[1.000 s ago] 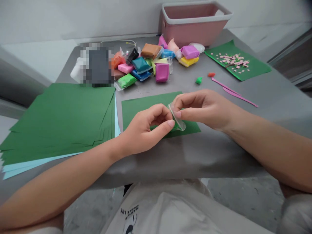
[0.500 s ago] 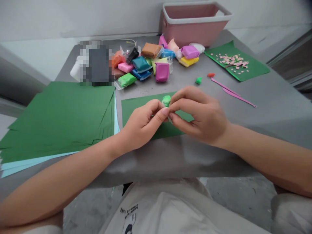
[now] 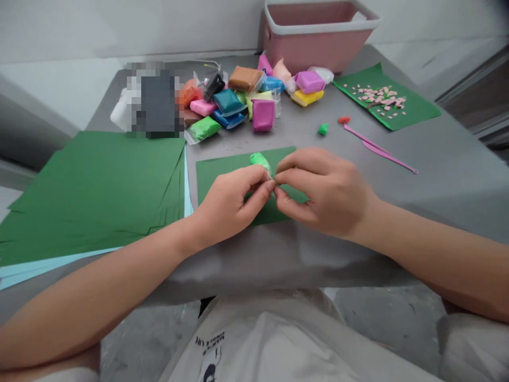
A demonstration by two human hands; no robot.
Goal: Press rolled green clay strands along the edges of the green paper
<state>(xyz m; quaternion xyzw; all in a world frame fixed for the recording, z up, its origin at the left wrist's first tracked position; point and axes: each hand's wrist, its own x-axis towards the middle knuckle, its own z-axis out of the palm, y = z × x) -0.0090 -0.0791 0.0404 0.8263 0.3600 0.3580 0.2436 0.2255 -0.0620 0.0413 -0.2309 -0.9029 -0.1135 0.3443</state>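
- Two bare hands meet above the near part of the desk (image 3: 278, 260). The left hand (image 3: 234, 201) grips a small green packet (image 3: 260, 160) between thumb and fingers; its rounded end sticks out beyond them, away from the body.
- The right hand (image 3: 330, 191) has its fingertips bent in at the packet's near end, just beside the left thumb; whether they pinch the plastic, I cannot tell.
- To handle the packet well, I judge, the left pinch should be steady but light, since such clay-like filling probably squeezes out easily. The right fingertips had best work the clear edge in short, even presses, keeping filling off it.
- The fingertips hide most of that clear edge, so whether it is sealed or gaping cannot be read.
- Below the hands lies a green sheet (image 3: 209, 170), partly covered by them. Left of it, the forearm crosses the near edge of a paper stack (image 3: 119, 191).
- Farther right sit a green lump (image 3: 323, 129) and pink tools (image 3: 392, 160), whose overlap is hard to sort out.
- Beyond, packets in a colourful heap (image 3: 229, 103) bury one another; a mosaic patch masks something dark (image 3: 159, 103) beside them.
- Farthest, a decorated sheet (image 3: 417, 109) carries dabs too small to count, and a pink bin (image 3: 314, 50) conceals its bottom.
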